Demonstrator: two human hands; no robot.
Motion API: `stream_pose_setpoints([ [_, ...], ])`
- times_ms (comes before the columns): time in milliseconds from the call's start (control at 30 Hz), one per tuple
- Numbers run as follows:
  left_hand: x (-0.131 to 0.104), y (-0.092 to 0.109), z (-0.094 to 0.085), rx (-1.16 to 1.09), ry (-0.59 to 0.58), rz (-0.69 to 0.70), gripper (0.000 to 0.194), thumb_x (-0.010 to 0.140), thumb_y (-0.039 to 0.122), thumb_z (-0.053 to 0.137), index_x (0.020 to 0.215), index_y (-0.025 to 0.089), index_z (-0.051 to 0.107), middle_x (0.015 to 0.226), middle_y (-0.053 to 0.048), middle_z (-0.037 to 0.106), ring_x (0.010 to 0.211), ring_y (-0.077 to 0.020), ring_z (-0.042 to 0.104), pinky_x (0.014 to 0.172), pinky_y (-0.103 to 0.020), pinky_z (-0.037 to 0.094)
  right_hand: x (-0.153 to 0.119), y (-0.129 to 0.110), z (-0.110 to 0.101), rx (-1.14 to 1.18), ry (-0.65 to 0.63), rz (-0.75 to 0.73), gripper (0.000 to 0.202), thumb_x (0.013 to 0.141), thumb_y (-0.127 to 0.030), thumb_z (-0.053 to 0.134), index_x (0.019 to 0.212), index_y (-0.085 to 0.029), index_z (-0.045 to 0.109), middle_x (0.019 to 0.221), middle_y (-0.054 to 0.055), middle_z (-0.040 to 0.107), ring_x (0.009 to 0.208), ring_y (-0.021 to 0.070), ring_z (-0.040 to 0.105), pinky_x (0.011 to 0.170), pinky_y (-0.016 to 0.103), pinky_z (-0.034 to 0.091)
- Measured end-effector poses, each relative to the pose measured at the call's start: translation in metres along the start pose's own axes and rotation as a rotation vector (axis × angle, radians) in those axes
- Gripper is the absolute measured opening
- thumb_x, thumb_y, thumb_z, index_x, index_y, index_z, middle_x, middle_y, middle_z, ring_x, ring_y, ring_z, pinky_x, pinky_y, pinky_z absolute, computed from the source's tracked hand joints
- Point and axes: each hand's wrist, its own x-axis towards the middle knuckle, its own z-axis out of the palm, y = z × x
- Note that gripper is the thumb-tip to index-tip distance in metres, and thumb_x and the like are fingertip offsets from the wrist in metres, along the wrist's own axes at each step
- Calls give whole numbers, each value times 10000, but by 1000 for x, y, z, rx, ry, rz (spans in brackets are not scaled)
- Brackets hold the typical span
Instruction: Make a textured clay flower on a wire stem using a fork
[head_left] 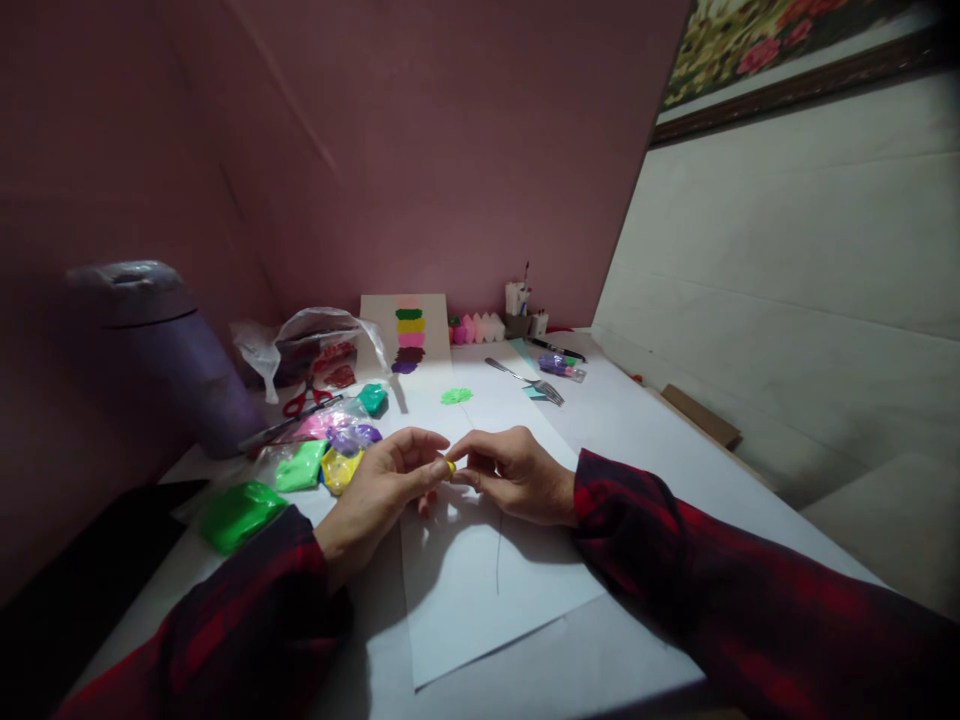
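Observation:
My left hand [386, 485] and my right hand [510, 472] meet above a white sheet of paper [480, 570], fingertips together. Between them they pinch a small yellow lump of clay [451, 467]. Both sleeves are red and black plaid. A thin pencil line runs down the paper below my right hand. A flat green clay shape [456, 396] lies on the paper farther back.
Bags of coloured clay [315, 455] lie at the left, a green one [238, 512] nearest. Red scissors [306, 400], a purple bin [176, 350], a card with clay blobs [409, 335], a fork [529, 380] and a pen [559, 350] sit behind. A wall rises right.

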Motion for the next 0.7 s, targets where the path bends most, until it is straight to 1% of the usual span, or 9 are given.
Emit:
stream_pose_setpoints([
  [167, -1, 0, 0, -7, -2, 3, 395, 739, 387, 771, 973, 128, 585, 742, -8, 611, 583, -103, 518, 515, -231, 418, 1, -1, 0, 7, 13, -9, 124, 889, -232, 634, 958, -135, 670, 585, -38, 574, 483, 76, 471, 537, 211, 420],
  [267, -1, 0, 0, -5, -4, 6, 397, 749, 407, 763, 968, 129, 582, 719, -1, 606, 558, -95, 510, 513, -228, 409, 1, -2, -1, 3, 19, 5, 126, 883, -216, 634, 962, -129, 678, 595, -31, 579, 491, 78, 479, 532, 211, 418],
  [467, -1, 2, 0, 8, 0, 7, 433, 731, 426, 774, 965, 123, 572, 679, 15, 598, 520, -92, 507, 506, -232, 415, 1, 0, 0, 0, 89, -19, 106, 873, -214, 654, 949, -142, 671, 574, -44, 565, 484, 74, 465, 509, 198, 400],
  [700, 0, 1, 0, 38, -17, -7, 418, 743, 440, 761, 933, 117, 575, 662, 20, 597, 508, -83, 506, 505, -224, 415, 1, -2, 0, 26, 108, -16, 113, 847, -141, 638, 957, -144, 666, 588, -44, 582, 483, 68, 474, 509, 190, 404],
])
